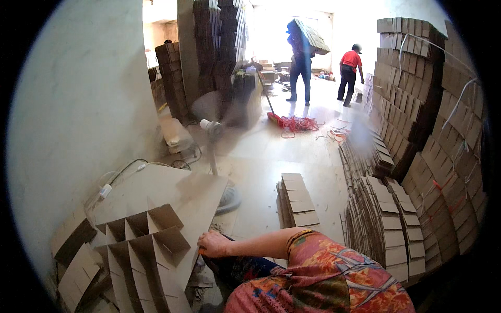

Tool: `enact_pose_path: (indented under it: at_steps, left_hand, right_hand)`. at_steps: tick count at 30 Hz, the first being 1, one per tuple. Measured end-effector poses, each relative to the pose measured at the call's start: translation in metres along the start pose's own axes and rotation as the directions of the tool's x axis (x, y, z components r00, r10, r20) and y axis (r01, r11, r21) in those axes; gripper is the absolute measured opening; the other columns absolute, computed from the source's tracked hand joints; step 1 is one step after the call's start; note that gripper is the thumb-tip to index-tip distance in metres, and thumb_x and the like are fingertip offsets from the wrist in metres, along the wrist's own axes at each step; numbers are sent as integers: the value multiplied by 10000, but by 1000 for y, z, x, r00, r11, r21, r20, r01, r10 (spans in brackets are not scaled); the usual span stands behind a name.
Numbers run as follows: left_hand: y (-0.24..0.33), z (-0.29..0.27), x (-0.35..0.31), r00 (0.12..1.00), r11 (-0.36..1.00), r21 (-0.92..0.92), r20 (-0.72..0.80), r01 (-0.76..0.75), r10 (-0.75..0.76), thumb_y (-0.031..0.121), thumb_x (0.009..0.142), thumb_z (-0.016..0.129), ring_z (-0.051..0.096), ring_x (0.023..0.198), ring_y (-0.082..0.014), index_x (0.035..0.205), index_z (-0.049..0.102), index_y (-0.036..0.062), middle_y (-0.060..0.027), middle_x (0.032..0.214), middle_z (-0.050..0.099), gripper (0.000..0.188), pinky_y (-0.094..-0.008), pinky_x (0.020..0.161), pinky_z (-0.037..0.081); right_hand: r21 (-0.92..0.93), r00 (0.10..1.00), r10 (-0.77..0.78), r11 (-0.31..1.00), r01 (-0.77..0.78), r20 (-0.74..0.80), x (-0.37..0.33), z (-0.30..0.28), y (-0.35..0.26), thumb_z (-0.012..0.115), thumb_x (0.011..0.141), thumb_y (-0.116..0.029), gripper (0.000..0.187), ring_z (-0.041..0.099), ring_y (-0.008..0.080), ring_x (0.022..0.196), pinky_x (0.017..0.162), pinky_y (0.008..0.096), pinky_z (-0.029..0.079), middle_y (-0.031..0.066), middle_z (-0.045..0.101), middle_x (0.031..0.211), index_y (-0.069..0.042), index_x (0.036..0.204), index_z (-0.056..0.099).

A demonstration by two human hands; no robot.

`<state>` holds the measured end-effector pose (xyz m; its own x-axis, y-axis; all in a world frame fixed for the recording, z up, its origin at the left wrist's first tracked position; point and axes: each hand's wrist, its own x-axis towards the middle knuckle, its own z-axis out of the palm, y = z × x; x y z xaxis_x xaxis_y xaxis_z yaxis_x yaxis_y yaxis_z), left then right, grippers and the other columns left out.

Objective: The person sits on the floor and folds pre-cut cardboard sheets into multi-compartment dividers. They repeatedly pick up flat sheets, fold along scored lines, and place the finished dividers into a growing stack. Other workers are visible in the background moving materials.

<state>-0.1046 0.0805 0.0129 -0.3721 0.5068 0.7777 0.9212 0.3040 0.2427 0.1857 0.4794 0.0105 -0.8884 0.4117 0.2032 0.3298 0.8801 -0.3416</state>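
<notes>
My right hand [214, 244] reaches across to the left from a floral sleeve [339, 266]. It is closed, its fingers curled down near the right edge of a pale board table [180, 190]. What it grips, if anything, is hidden. Dark patterned trousers [245, 267] show just below the forearm. A cardboard divider grid [141, 250] of interlocked slotted strips stands on the table, left of this hand. Loose slotted cardboard strips [78, 276] lie beside the grid at the far left. My left hand is out of view.
Stacked cardboard strips [300, 201] lie on the floor ahead; longer rows [391, 229] and tall stacks [404, 88] line the right. A fan [212, 130] stands beyond the table. Farther off are red strapping [297, 123], a person carrying a bundle [300, 65] and a person in red [349, 68].
</notes>
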Motion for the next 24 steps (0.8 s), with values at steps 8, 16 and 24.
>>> enact_pose_path:
  at_steps: [8, 16, 24]
  left_hand:
    - [1, -5, -2, 1000, 1000, 4, -5, -17, 17, 327, 841, 548, 542, 865, -267, 1033, 585, 111, -153, 987, 562, 291, -445, 748, 431]
    - [1, -5, 1, 999, 999, 3, -16, -34, 34, 318, 833, 552, 538, 837, -263, 1012, 585, 112, -145, 956, 559, 275, -439, 725, 426]
    - [0, -10, -2, 999, 999, 9, -18, -49, 50, 310, 826, 557, 534, 809, -259, 991, 585, 113, -137, 925, 556, 258, -432, 702, 422]
  right_hand:
    - [-5, 1000, 3, 1000, -3, 17, 1, 1, 0, 578, 792, -299, 266, 543, 281, 968, 855, 391, 391, 115, 610, 916, -48, 851, 643]
    - [-15, 999, 19, 1000, -18, 36, 1, 5, 3, 583, 791, -303, 276, 544, 284, 971, 863, 397, 390, 113, 611, 926, -41, 857, 641]
    - [-16, 1000, 10, 1000, -10, 20, -1, 0, 0, 586, 778, -283, 252, 548, 292, 960, 841, 408, 399, 121, 610, 893, -38, 819, 631]
